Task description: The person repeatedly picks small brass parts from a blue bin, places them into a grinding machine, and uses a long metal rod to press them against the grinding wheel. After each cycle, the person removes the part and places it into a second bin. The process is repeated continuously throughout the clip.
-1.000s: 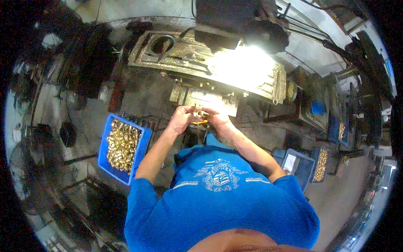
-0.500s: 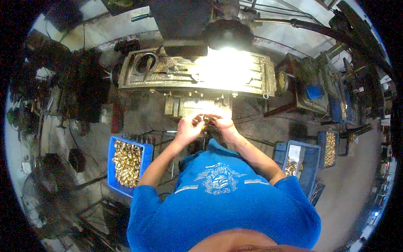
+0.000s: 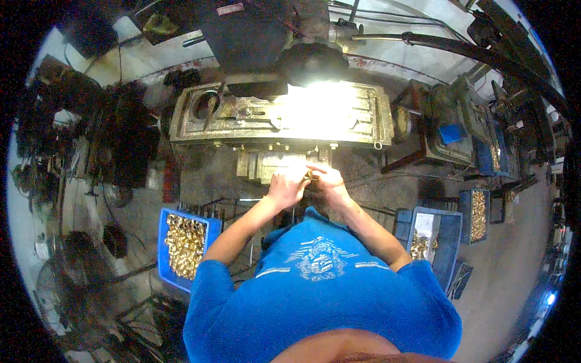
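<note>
Both hands meet in front of my chest, close to the near edge of the machine table. Between their fingertips is a small brass fitting, mostly covered by the fingers, so its exact shape is hidden. My left hand is closed, its thumb and fingers on the fitting from the left. From the right, my right hand pinches the same piece, with a finger stretched across toward the left hand. Strong lamp light washes out the middle of the machine table beyond them.
A blue bin heaped with brass fittings stands at my left. On my right a blue-grey bin holds some fittings and a white sheet. Farther right is another filled bin. A dark hose arches above.
The hands have drawn closer together around the fitting, and the left hand has turned and shifted right. The orange-yellow spot between the fingers no longer shows. The view has shifted slightly.
</note>
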Motion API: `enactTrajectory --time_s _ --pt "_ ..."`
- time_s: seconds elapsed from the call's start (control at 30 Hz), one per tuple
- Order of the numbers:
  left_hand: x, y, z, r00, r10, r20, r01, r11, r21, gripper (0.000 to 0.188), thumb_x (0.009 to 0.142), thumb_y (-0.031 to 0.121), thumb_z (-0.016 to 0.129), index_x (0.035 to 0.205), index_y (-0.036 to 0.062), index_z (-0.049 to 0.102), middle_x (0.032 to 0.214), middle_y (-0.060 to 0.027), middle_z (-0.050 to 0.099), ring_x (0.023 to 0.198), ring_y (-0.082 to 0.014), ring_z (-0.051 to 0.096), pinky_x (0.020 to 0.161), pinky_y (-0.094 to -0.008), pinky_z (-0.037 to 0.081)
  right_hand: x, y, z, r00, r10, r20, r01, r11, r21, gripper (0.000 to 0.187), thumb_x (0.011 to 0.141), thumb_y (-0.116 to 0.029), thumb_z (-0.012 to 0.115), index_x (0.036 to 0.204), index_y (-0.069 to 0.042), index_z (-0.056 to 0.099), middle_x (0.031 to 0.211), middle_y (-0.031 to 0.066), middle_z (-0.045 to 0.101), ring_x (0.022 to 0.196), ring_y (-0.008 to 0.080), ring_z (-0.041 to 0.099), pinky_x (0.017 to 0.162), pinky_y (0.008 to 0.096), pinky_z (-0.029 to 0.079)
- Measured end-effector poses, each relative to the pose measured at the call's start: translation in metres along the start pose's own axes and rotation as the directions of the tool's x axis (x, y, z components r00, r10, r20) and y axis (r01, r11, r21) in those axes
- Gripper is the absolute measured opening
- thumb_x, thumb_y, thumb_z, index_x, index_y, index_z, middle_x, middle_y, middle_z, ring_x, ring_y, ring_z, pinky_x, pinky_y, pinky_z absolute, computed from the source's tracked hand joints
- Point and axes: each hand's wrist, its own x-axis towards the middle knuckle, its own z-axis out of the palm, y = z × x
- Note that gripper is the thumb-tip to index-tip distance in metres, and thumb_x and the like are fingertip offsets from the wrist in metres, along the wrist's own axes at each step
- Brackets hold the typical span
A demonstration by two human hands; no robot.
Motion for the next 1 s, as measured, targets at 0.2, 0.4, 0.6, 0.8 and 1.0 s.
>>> enactTrajectory --time_s 0.2,0.4,0.6,0.8,1.0 --pt "0.037 -0.063 -0.003 0.924 -0.381 -0.025 0.382 0.922 0.062 0.019 0.074 0.027 0.059 0.075 0.008 0.063 0.071 -0.0127 0.06 0.064 -0.028 0.059 0.057 -0.0367 0.046 -0.012 -0.003 -0.048 0.991 -0.072 -0.108 0.067 0.996 -0.054 0.043 0.075 -0.001 0.052 0.117 0.001 0.048 0.105 0.0139 0.056 0.088 0.0224 0.06 0.076 0.0307 0.049" --pt "0.085 -0.103 -0.012 0.879 -0.464 -0.109 0.473 0.878 0.076 0.02 0.074 0.03 0.059 0.083 0.0125 0.065 0.068 -0.0103 0.062 0.064 -0.0258 0.061 0.06 -0.0376 0.047 -0.074 0.022 -0.117 0.974 -0.001 -0.228 -0.001 1.0 -0.008 0.038 0.074 0.002 0.048 0.112 0.004 0.051 0.097 0.0137 0.06 0.078 0.0207 0.061 0.067 0.0284 0.05" --pt "0.102 -0.131 0.001 0.832 -0.541 -0.119 0.553 0.824 0.123 0.023 0.071 0.037 0.063 0.086 0.0203 0.066 0.066 -0.0054 0.064 0.062 -0.0208 0.062 0.062 -0.035 0.048 -0.103 0.033 -0.125 0.92 0.106 -0.377 -0.086 0.994 0.069 0.03 0.076 -0.005 0.049 0.104 0.002 0.055 0.087 0.0109 0.06 0.072 0.0187 0.059 0.064 0.028 0.049" --pt "0.106 -0.132 0.003 0.823 -0.559 -0.101 0.568 0.817 0.105 0.021 0.07 0.038 0.062 0.081 0.0208 0.065 0.064 -0.0039 0.063 0.062 -0.0209 0.061 0.06 -0.0336 0.047 -0.096 0.034 -0.123 0.94 0.049 -0.337 -0.007 0.992 0.123 0.035 0.071 -0.002 0.047 0.105 0.004 0.054 0.088 0.0131 0.06 0.072 0.0197 0.06 0.065 0.0281 0.049" --pt "0.102 -0.137 -0.001 0.836 -0.542 -0.089 0.549 0.825 0.135 0.024 0.071 0.039 0.062 0.086 0.021 0.064 0.07 -0.0053 0.064 0.069 -0.0244 0.062 0.064 -0.0364 0.047 -0.085 0.033 -0.114 0.941 0.055 -0.334 -0.035 0.997 0.067 0.026 0.077 -0.004 0.051 0.102 0.002 0.055 0.086 0.0123 0.06 0.07 0.0191 0.059 0.064 0.0277 0.049"
